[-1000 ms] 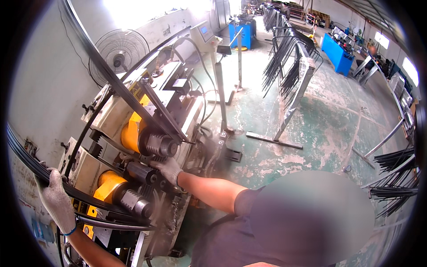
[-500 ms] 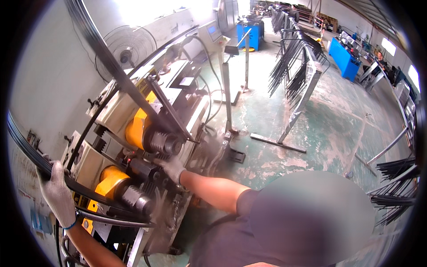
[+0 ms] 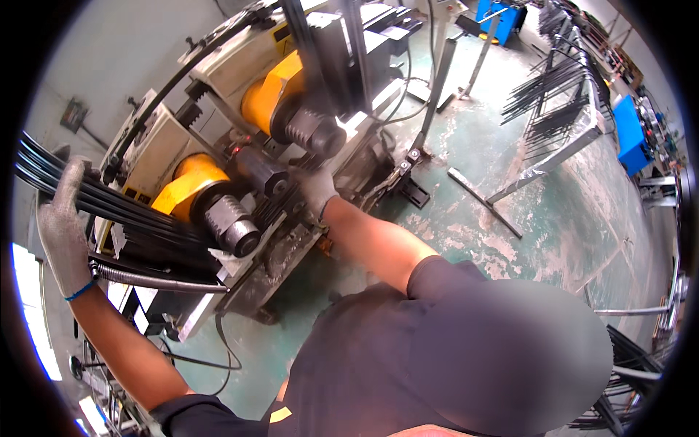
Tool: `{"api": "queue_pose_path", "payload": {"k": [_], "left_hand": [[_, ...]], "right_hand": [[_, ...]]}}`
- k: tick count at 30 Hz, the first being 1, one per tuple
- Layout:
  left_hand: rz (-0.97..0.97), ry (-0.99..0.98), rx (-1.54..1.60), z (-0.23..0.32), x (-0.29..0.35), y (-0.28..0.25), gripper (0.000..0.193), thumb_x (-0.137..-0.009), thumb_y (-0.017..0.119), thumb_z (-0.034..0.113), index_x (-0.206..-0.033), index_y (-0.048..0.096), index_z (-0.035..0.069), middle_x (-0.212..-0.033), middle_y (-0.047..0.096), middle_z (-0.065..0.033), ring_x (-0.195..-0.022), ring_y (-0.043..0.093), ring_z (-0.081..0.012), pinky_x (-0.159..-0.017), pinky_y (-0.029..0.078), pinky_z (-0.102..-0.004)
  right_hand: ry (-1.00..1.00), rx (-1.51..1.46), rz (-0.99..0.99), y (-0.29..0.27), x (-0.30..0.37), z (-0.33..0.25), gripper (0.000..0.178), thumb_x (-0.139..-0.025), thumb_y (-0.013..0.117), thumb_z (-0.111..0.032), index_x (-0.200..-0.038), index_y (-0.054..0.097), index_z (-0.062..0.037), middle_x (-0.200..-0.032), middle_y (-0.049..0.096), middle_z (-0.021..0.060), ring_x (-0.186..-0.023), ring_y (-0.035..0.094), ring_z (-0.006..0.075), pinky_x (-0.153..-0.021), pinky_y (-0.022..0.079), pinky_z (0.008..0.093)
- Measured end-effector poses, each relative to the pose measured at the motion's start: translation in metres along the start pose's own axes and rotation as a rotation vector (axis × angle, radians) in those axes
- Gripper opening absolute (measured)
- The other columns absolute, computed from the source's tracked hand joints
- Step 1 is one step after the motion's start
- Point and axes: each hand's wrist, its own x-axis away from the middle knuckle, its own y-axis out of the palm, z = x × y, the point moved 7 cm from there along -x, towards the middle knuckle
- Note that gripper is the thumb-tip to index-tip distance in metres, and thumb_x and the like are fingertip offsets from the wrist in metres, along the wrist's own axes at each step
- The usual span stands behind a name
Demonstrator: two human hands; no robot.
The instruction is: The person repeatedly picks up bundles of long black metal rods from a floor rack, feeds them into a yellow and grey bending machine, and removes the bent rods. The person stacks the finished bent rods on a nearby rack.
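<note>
My left hand (image 3: 65,226), in a pale work glove, is wrapped round a bundle of long black rods (image 3: 124,204) at the left. The rods run from the left rim to the front of the machine (image 3: 211,80). In another pale glove, my right hand (image 3: 317,191) reaches to the machine beside a dark hex-ended cylinder (image 3: 262,171). Its fingers are blurred and partly hidden, so I cannot tell whether they grip anything. Threaded steel spindles with yellow collars stand on both sides: a lower one (image 3: 231,222) and an upper one (image 3: 314,132).
A ribbed metal hose (image 3: 160,279) lies below the rods. Blurred dark upright bars (image 3: 328,65) cross the machine's upper part. To the right, a metal rack (image 3: 546,164) carries many thin black rods. A blue cabinet (image 3: 630,135) stands beyond it. A cable (image 3: 226,349) trails on the floor.
The whole view has turned and shifted, so the machine sits farther right and higher. My left hand stays round the black rods, which look more spread. My right hand remains at the machine.
</note>
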Motion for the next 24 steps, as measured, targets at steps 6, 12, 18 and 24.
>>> {"api": "queue_pose_path", "payload": {"k": [6, 12, 18, 24], "left_hand": [[0.014, -0.017, -0.066, 0.009, 0.014, 0.002, 0.036, -0.097, 0.070, 0.037, -0.111, 0.077, 0.004, -0.095, 0.074, -0.0107, -0.096, 0.070, -0.0193, -0.095, 0.053, -0.0364], [-0.038, 0.033, -0.049, 0.014, 0.014, 0.001, 0.030, -0.100, 0.068, 0.031, -0.112, 0.074, 0.005, -0.099, 0.074, -0.0109, -0.096, 0.071, -0.0200, -0.094, 0.055, -0.0343], [-0.050, -0.113, -0.005, 0.001, 0.017, 0.000, 0.033, -0.102, 0.065, 0.032, -0.115, 0.073, 0.003, -0.104, 0.074, -0.0129, -0.102, 0.071, -0.0207, -0.099, 0.053, -0.0353], [-0.061, -0.183, -0.107, 0.006, 0.018, 0.004, 0.037, -0.105, 0.059, 0.035, -0.117, 0.073, 0.002, -0.107, 0.073, -0.0131, -0.106, 0.070, -0.0215, -0.106, 0.049, -0.0360]], "right_hand": [[-0.054, 0.072, -0.009, 0.006, 0.009, -0.024, 0.020, -0.090, 0.072, -0.011, -0.106, 0.071, 0.0000, -0.093, 0.073, 0.0059, -0.082, 0.067, 0.0172, -0.074, 0.053, 0.0361], [0.025, 0.014, -0.082, 0.008, 0.002, -0.013, 0.022, -0.091, 0.072, -0.013, -0.107, 0.070, 0.0015, -0.089, 0.073, 0.0080, -0.076, 0.067, 0.0185, -0.071, 0.053, 0.0355], [0.048, 0.176, -0.099, -0.006, -0.022, 0.025, 0.031, -0.088, 0.076, -0.020, -0.109, 0.071, 0.0020, -0.098, 0.075, 0.0123, -0.090, 0.070, 0.0243, -0.083, 0.053, 0.0388], [0.051, 0.163, -0.139, -0.003, -0.019, 0.017, 0.034, -0.088, 0.076, -0.018, -0.113, 0.069, 0.0041, -0.104, 0.075, 0.0144, -0.096, 0.070, 0.0271, -0.088, 0.051, 0.0392]]}}
